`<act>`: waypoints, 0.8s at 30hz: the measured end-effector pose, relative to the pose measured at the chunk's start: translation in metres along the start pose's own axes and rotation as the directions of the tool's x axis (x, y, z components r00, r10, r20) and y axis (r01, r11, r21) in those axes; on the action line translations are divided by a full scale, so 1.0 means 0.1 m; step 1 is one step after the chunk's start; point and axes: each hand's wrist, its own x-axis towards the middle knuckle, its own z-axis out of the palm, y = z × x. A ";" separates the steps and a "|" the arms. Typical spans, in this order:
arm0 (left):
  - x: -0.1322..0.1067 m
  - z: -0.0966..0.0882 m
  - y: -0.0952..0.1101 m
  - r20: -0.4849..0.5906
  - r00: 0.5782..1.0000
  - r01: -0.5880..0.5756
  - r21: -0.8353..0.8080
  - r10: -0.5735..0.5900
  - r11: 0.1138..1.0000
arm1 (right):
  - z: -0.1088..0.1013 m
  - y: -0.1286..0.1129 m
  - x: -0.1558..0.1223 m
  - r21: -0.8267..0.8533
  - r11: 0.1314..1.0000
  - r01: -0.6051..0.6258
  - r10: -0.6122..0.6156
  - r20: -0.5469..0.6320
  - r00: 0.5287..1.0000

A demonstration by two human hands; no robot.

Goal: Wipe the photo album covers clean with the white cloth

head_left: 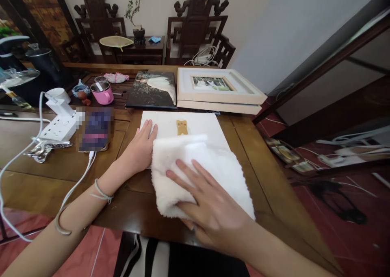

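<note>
A white fluffy towel point(225, 163) covers the near part of a white flat panel point(161, 120) on the wooden table. My right hand point(210, 208) is on the towel, with fingers spread over its top and others bent at its near edge, holding it against the panel. My left hand point(143, 145) lies with fingers stretched out on the panel's left side, next to the towel. A small tan bear-shaped piece point(182, 127) shows on the panel just beyond the towel. What lies under the towel is hidden.
Behind the panel are a dark photo panel point(152, 90) and light-framed pictures point(243, 92), stacked. To the left are a phone point(95, 130) on a charging cable, a white power strip point(59, 124) and a pink mug point(102, 94). The wooden table point(128, 206) ends close to me.
</note>
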 end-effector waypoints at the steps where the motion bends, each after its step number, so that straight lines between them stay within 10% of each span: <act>1: -0.01 0.00 -0.01 -0.006 1.000 -0.004 -0.011 0.004 1.000 | -0.02 0.04 -0.01 0.006 0.999 0.038 -0.038 0.017 0.999; 6: -0.01 0.02 -0.01 -0.002 1.000 0.012 -0.045 -0.012 0.999 | -0.08 0.44 0.11 0.024 0.998 0.064 -0.065 0.052 0.997; 16: 0.02 0.02 0.03 -0.020 0.999 0.035 -0.017 -0.035 0.999 | 0.06 0.92 0.79 -0.114 0.943 -0.311 0.312 -0.015 0.950; 24: 0.00 -0.02 0.00 0.010 1.000 0.030 -0.043 -0.029 0.999 | 0.16 0.47 0.62 -0.213 0.951 -0.225 0.235 0.022 0.972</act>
